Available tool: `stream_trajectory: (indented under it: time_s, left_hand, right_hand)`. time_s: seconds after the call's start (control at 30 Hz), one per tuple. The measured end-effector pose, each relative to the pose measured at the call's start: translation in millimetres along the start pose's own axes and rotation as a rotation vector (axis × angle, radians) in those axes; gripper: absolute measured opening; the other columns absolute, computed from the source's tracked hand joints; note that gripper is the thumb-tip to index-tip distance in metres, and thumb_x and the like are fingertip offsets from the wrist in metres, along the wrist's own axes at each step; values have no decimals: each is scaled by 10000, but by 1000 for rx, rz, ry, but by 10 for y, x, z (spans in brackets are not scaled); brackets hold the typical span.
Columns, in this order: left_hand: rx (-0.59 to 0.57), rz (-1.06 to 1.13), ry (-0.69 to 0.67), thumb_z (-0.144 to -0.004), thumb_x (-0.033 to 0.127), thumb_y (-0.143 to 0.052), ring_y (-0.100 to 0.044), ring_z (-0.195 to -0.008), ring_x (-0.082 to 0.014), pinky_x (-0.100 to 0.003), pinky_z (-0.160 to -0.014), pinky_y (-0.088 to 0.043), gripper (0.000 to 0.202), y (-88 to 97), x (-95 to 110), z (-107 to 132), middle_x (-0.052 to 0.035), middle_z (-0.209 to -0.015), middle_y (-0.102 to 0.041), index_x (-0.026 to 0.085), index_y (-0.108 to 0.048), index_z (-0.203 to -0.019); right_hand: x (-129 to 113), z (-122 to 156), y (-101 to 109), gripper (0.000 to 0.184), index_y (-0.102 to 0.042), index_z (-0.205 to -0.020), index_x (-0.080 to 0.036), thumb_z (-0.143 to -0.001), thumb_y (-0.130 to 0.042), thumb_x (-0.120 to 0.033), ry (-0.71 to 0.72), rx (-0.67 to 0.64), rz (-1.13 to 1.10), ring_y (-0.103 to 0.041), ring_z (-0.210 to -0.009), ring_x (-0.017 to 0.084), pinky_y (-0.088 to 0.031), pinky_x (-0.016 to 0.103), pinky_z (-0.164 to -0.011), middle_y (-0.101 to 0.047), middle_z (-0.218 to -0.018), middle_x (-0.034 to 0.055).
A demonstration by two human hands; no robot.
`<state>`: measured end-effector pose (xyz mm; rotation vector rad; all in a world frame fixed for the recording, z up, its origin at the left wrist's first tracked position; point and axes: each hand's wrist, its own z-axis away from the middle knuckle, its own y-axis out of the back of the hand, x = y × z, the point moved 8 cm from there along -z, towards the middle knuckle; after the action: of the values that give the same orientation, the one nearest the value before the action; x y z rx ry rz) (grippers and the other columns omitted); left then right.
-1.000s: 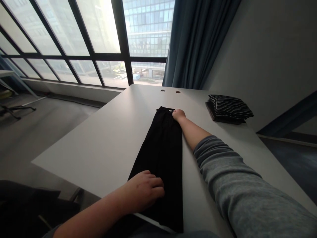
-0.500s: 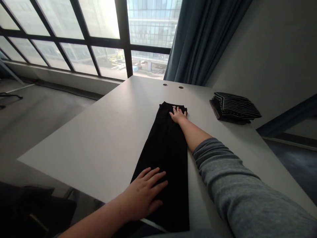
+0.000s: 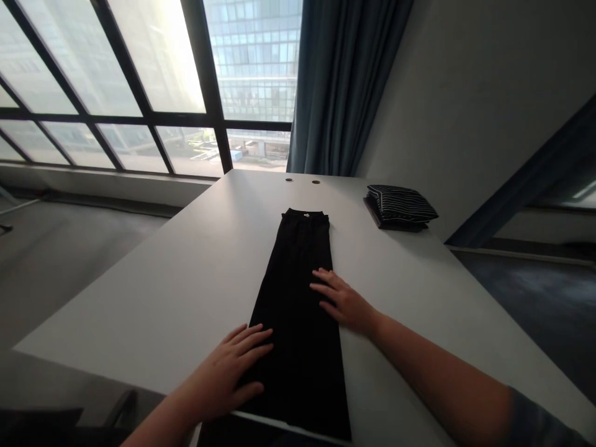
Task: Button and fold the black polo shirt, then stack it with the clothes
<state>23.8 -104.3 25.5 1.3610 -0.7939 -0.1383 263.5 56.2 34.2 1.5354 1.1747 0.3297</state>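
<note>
A long black garment that looks like folded trousers (image 3: 298,310) lies lengthwise on the white table, its waistband with a small white label at the far end. Its near end hangs over the table's front edge. My left hand (image 3: 228,366) rests with spread fingers on the left side of the cloth, close to the front edge. Farther up, my right hand (image 3: 342,301) lies over the right edge of the cloth, fingers stretched out. Neither hand grips anything.
A stack of folded dark clothes (image 3: 400,206), striped on top, sits at the back right of the white table (image 3: 153,298). Two cable holes are near the far edge. Behind stand a blue curtain (image 3: 335,87) and large windows. A dark chair shows at lower left.
My right hand has slid from the waistband toward me, down the right side of the trousers. My left hand has shifted slightly left. The view has tilted upward.
</note>
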Motion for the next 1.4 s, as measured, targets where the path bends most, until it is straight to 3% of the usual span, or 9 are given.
stream_trajectory:
  time_s: [0.07, 0.17, 0.27, 0.43, 0.57, 0.73, 0.97, 1.2, 1.4]
  left_hand:
    - [19, 0, 7, -909, 362, -725, -429, -1519, -330, -587, -1272, -325, 648, 56, -151, 140, -48, -1655, -446, 363, -538, -1529]
    - [96, 11, 18, -953, 280, -641, -516, -1456, -315, -557, -1235, -399, 465, 176, -327, 292, -47, -1585, -540, 365, -662, -1410]
    - [93, 28, 2, -975, 194, -550, -521, -1453, -290, -533, -1227, -412, 417, 236, -385, 365, -30, -1540, -590, 370, -736, -1305]
    - [47, 2, 15, -877, 163, -654, -448, -1498, -329, -573, -1232, -371, 438, 197, -279, 342, -33, -1607, -515, 367, -763, -1250]
    - [92, 7, -10, -863, 96, -580, -475, -1464, -299, -515, -1199, -422, 374, 134, -129, 271, -42, -1568, -554, 302, -796, -1088]
    - [104, 49, -32, -882, 121, -545, -518, -1411, -276, -480, -1179, -442, 281, 127, -101, 239, -45, -1432, -669, 259, -760, -999]
    - [198, 178, -9, -958, 241, -491, -674, -1177, -244, -414, -1080, -517, 276, 131, 35, 144, -83, -1203, -767, 236, -724, -1107]
    - [204, 232, 22, -847, 133, -537, -682, -1046, -216, -378, -989, -525, 256, 17, 135, 71, -60, -1069, -757, 221, -704, -1020]
    - [135, 150, -73, -690, 17, -507, -648, -1099, -200, -371, -1041, -472, 439, 11, 237, 38, -33, -1115, -724, 230, -697, -1023]
  right_hand:
    - [-324, 404, -19, 396, -665, -1396, -271, -1012, -569, -256, 73, -127, -79, -429, -1522, 251, -307, 538, -1309, -516, -1573, 84]
    - [-605, 759, 22, 416, -691, -1374, -261, -987, -565, -171, 56, -187, -135, -525, -1449, 247, -365, 533, -1286, -591, -1502, 92]
    - [-824, 906, 58, 498, -687, -1391, -273, -946, -550, -98, 35, -201, -173, -509, -1465, 255, -347, 547, -1293, -581, -1516, 82]
    - [-1080, 1004, 11, 615, -617, -1479, -301, -886, -643, -139, -12, -272, -218, -394, -1542, 298, -290, 590, -1301, -490, -1597, 72]
    - [-1098, 1068, -77, 492, -688, -1395, -274, -914, -643, -180, -16, -227, -172, -416, -1527, 307, -310, 603, -1282, -540, -1556, 77]
    - [-1056, 1134, -146, 229, -792, -1092, -239, -956, -619, -179, 1, -70, -226, -579, -1377, 249, -435, 504, -1209, -744, -1272, 59]
    - [-937, 1156, 105, 304, -703, -1105, -210, -954, -459, -113, -198, 107, -336, -686, -1075, 179, -545, 367, -1020, -737, -1126, 64]
    - [-1018, 1224, 111, 353, -702, -1032, -199, -811, -492, -21, -150, 46, -267, -657, -1188, 208, -521, 404, -1088, -730, -1182, 67]
    - [-1127, 1288, 86, 517, -741, -1247, -228, -762, -643, -78, -99, -102, -194, -561, -1378, 257, -453, 448, -1194, -623, -1432, 91]
